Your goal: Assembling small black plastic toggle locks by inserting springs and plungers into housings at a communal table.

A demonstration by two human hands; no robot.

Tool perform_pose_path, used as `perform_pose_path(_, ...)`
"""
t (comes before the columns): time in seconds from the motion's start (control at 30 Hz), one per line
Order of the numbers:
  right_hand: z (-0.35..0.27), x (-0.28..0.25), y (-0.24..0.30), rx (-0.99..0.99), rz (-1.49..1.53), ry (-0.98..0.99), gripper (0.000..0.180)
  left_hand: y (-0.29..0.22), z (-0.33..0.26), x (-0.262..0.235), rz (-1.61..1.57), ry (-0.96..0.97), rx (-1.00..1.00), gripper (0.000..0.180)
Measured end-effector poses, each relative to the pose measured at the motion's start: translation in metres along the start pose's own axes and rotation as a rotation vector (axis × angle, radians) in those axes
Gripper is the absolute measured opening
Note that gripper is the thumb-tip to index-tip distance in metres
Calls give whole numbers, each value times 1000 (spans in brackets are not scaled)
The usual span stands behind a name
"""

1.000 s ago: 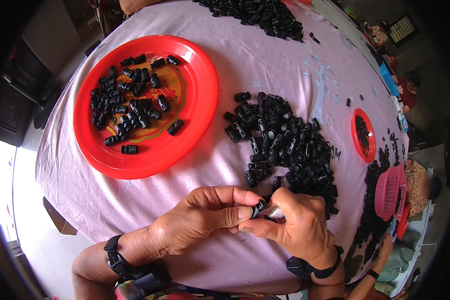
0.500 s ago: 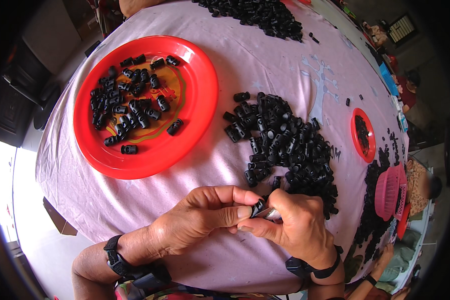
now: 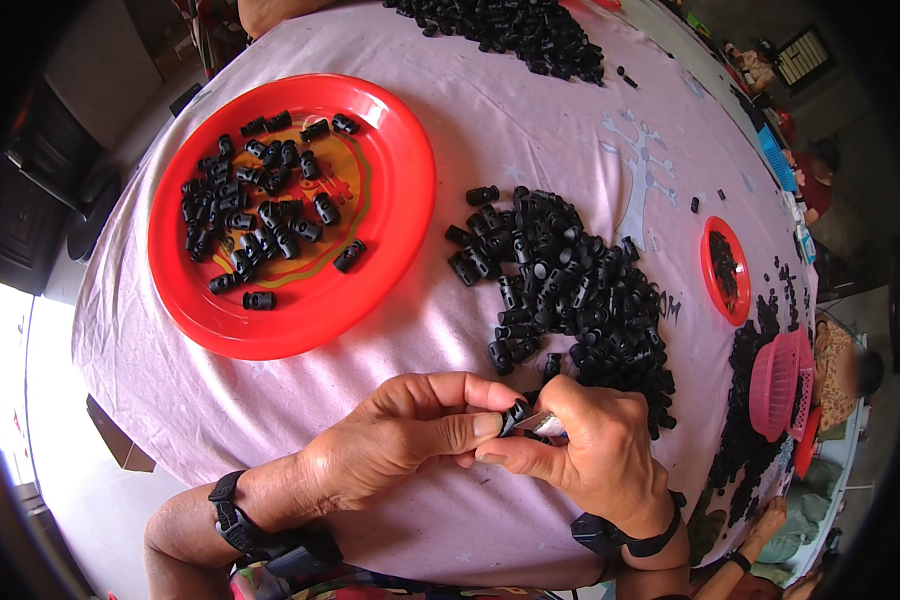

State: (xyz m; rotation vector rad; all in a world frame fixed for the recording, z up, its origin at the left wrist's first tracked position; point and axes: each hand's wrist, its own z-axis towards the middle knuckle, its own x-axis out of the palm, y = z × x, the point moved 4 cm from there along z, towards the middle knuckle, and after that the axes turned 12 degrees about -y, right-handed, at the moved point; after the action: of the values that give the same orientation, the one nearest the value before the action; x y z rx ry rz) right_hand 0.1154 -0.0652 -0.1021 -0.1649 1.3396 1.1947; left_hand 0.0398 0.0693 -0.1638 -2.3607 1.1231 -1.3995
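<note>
Between the thumb and fingers of my left hand (image 3: 410,432) is a black cord lock (image 3: 515,412), held above the near side of the table. My right hand (image 3: 595,445) is closed on a small blade (image 3: 533,421) with a pale wrapped grip; its metal part touches or nearly touches the cord lock. Just beyond both hands lies a loose heap of black cord locks (image 3: 595,290). To the left, a red plate (image 3: 390,240) carries several more cord locks (image 3: 260,200), mostly on its left half.
A pinkish cloth (image 3: 370,510) covers the table. Another black heap (image 3: 520,35) lies at the far edge. On the right are a small red dish (image 3: 711,285), a pink basket (image 3: 770,385) and scattered black pieces (image 3: 735,400). Other people sit along that side.
Both hands keep nearly the same pose over the cord lock, with the blade shifted only slightly. The red plate and heaps look unmoved.
</note>
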Motion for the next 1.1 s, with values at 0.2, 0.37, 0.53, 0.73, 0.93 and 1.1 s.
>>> perform_pose_path(0.2, 2, -11, -1, 60, 216, -57, 38, 4, 1, -4, -12, 13, -18, 23)
perform_pose_path(0.37, 1, -8, -6, 105, 480, 60, 34, 3, 2, -2, 20, 53, 10, 31)
perform_pose_path(0.53, 4, -4, -3, 104, 523, -17, 20, 4, 2, -3, 7, 45, -9, 32)
perform_pose_path(0.73, 4, -10, -6, 127, 427, 147, 29, -1, -2, 2, 85, 19, 39, 33)
perform_pose_path(0.93, 2, -8, -4, 72, 398, 115, 27, -1, -3, 3, 185, 32, 159, 31)
perform_pose_path(1.1, 2, -7, -6, 57, 383, 94, 27, -3, -3, 4, 184, 37, 160, 32)
